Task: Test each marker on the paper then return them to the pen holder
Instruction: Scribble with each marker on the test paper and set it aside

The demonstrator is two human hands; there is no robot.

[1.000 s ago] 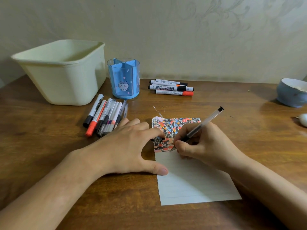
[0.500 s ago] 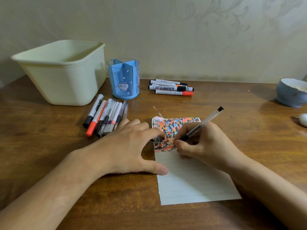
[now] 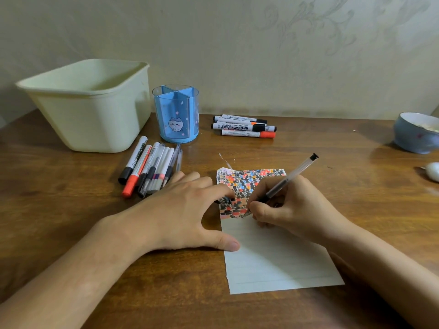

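On the paper point(image 3: 280, 264), right hand point(image 3: 294, 207) clamped on pen point(image 3: 288, 178) slanting up-right, left hand point(image 3: 180, 214) flat.

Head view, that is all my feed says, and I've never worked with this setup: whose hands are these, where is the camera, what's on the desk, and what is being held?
There is no machine here. A person wears one wide-angle camera on the head, looking forward and down, so both hands enter from the bottom edge. The left hand lies flat, fingers spread, pinning the paper to the wooden table. The right hand grips a clear pen, tip down at the scribbled colour patch at the paper's far end. Behind stand a blue pen holder, apparently empty, and a cream tub. One cluster of markers lies left of the paper; four whiteboard markers lie farther back. A blue bowl sits at the right edge.
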